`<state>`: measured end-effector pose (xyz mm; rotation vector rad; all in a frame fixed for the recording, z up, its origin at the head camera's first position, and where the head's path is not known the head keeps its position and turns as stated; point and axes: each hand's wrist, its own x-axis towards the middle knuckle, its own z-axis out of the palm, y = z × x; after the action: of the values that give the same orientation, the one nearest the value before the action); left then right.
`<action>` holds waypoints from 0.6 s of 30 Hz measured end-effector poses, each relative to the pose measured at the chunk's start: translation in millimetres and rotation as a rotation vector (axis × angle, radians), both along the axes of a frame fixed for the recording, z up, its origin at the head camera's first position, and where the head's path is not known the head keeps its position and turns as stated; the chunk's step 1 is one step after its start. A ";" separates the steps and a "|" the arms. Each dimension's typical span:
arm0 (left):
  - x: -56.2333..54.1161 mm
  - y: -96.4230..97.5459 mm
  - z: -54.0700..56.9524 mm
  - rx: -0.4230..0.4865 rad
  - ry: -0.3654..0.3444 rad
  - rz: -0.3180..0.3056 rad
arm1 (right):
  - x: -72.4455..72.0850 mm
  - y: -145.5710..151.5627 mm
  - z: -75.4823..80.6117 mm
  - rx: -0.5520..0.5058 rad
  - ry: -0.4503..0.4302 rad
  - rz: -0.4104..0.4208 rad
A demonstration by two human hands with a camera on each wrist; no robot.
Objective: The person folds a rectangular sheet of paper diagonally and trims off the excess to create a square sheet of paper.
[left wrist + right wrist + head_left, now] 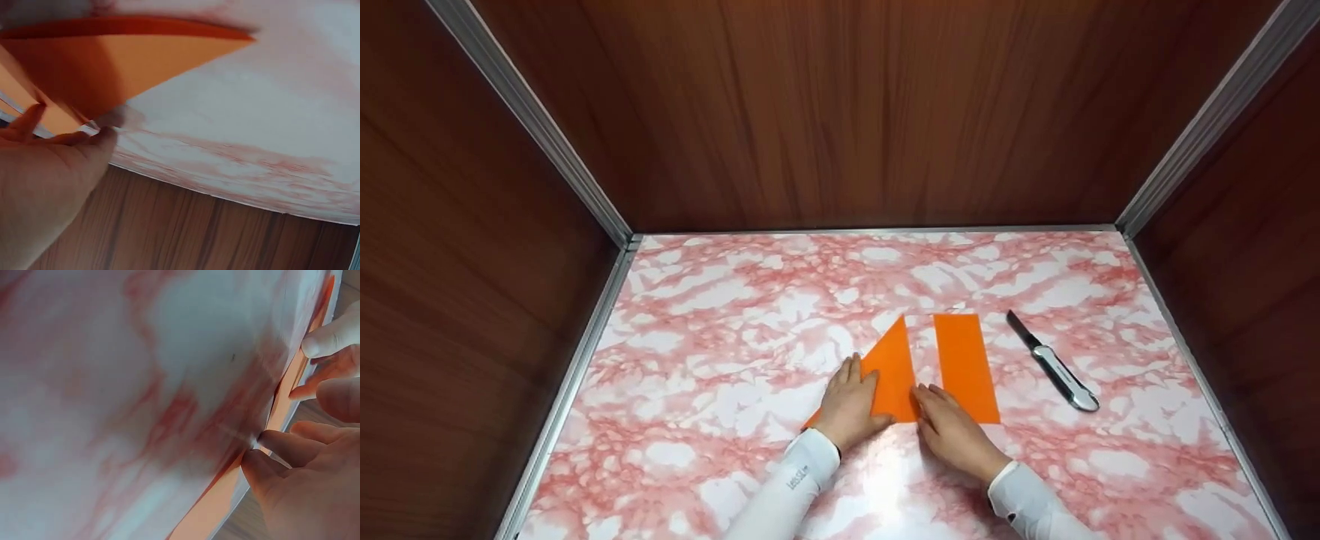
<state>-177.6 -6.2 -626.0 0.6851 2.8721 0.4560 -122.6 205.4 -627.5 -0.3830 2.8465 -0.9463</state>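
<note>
A folded orange paper sheet (895,369) lies on the table, its upper point away from me and its left side slanting. My left hand (849,403) rests over the slanted side with fingers spread, thumb near the bottom edge. In the left wrist view the folded paper (163,59) shows layers standing slightly apart, with my left hand (50,169) at one edge. My right hand (955,435) touches the sheet's right edge near the bottom with extended fingers. To its right lies a separate orange paper strip (966,367), its lower left part behind that hand.
A utility knife (1054,362) with a dark blade and a silver and black handle lies right of the strip, blade pointing away. Brown wood-grain panels (870,112) with metal edging enclose the red and white marbled table (697,337) at the back and sides.
</note>
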 end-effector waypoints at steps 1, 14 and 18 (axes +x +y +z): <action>0.4 0.7 0.1 0.012 -0.006 0.024 | 0.4 -0.1 -0.3 0.000 -0.002 -0.001; -5.0 8.3 2.7 0.198 -0.074 0.175 | -0.8 -4.4 1.7 -0.190 -0.077 -0.092; -4.9 7.4 4.1 0.201 -0.088 0.172 | -7.0 -9.3 5.9 -0.424 -0.149 -0.203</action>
<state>-182.5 1.2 -621.9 0.4343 2.8380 0.7871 -129.6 196.1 -621.6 -0.0520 2.5720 -1.5526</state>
